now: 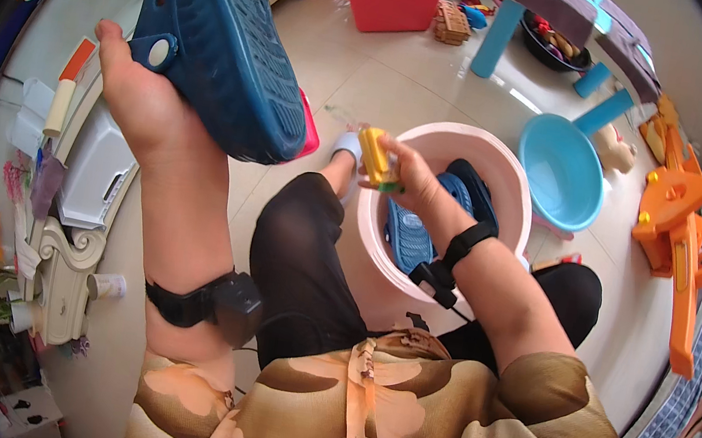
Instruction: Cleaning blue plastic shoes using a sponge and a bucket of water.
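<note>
My left hand (141, 98) grips a dark blue rubber clog (232, 64) at its heel strap, by a white rivet. The clog is held up at the upper left, its ridged footbed turned towards the right. In my right hand (419, 178) is a small yellow block with a green edge (372, 155), possibly a scrubbing brush; my fingers partly hide it. A pale pink tub (372, 235) stands between my legs, under my right forearm. Inside it lie a blue ribbed clog (412, 234) and a darker shoe (475, 185).
A light blue basin (560, 170) stands right of the tub. Farther off are a red toy bin (389, 5), a blue-legged table (498, 39) and an orange toy slide (675, 208). A white cabinet (67, 275) lines the left side. Something bright pink (309, 130) shows behind the raised clog.
</note>
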### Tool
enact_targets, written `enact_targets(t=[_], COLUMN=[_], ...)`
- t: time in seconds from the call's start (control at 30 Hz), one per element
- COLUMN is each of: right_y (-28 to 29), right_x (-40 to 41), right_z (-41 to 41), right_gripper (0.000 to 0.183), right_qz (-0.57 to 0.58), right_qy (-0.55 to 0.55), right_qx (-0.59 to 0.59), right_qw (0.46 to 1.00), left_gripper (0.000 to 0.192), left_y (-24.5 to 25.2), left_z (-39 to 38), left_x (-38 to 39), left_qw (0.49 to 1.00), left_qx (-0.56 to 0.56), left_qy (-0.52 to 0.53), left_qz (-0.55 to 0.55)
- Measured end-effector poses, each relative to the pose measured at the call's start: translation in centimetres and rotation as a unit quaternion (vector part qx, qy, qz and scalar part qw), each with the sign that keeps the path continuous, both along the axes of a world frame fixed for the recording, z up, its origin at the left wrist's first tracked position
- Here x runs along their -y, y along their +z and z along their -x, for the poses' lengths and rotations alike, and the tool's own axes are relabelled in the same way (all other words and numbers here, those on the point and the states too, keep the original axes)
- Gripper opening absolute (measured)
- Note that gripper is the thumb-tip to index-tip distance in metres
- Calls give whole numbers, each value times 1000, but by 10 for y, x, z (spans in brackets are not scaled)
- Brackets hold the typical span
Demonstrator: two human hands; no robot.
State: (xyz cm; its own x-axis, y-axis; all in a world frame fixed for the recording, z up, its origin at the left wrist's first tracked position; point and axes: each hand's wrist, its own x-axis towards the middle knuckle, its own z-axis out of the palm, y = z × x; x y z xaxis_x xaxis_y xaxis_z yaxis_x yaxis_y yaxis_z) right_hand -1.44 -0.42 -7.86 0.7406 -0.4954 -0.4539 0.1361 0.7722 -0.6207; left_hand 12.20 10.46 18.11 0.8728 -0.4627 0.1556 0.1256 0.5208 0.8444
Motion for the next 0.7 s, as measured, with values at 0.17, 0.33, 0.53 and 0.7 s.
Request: enact_targets(t=[0.17,0.33,0.53,0.7], right_y=[-55,-59,4,57], right_x=[-8,-18,-27,-33], right_z=[-26,-36,-31,-18], right_gripper=[49,38,39,45], right_qz=[-32,-104,-107,-44], right_qy=[13,58,129,144], right_qx=[-8,-23,157,210], right_qw=[999,993,973,966], left_gripper=[52,53,51,43], left_y=[-8,-18,-4,10], left_z=[-10,-20,-11,-22], left_x=[5,7,1,-22], left_qw=[999,998,998,999], left_qx=[25,11,-19,4], left_qy=[23,38,44,41], left_qz=[-26,-52,-48,13])
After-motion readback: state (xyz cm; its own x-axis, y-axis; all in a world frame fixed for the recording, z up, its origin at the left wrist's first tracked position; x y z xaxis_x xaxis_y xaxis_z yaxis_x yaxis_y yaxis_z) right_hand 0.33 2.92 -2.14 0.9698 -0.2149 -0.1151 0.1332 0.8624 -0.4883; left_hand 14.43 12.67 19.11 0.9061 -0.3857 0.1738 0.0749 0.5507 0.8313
